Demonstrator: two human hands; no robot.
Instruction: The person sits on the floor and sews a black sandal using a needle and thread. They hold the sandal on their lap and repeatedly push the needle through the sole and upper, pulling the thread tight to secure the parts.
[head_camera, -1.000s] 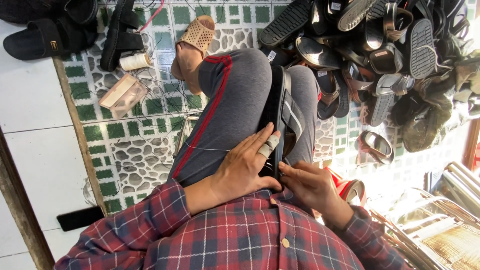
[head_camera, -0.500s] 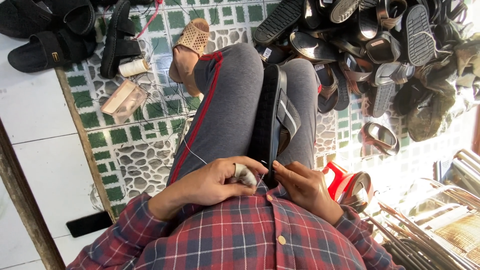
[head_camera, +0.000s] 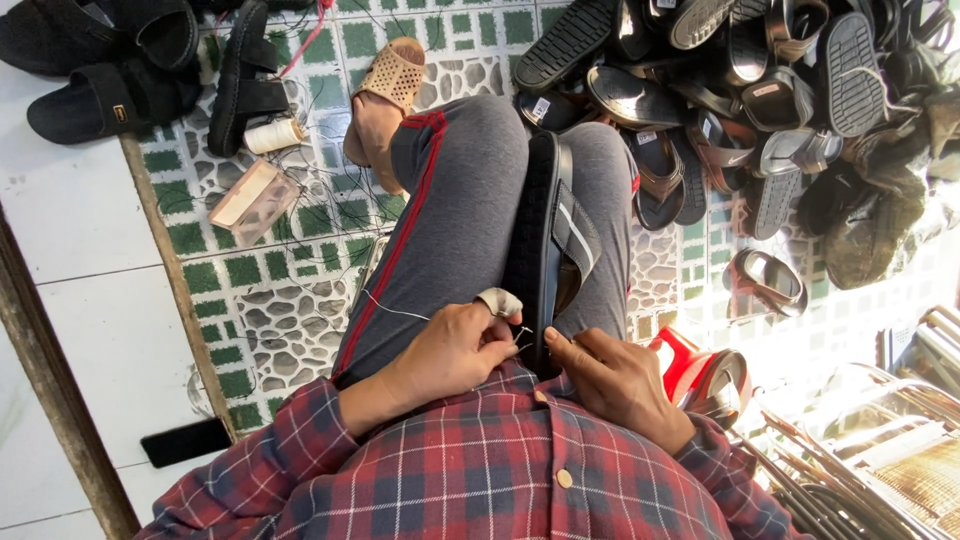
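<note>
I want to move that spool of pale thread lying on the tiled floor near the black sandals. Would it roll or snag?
The spool of pale thread lies on its side, so a push would probably roll it. Loose thread strands trail across the tiled floor around it, so lifting it may drag or tangle them. It looks small and likely light.

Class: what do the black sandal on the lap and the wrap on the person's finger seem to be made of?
Black sandal: probably rubber or foam, matte, with a ribbed sole edge. Finger wrap on the left hand: pale, creased, likely cloth or tape; which one is unclear.
</note>
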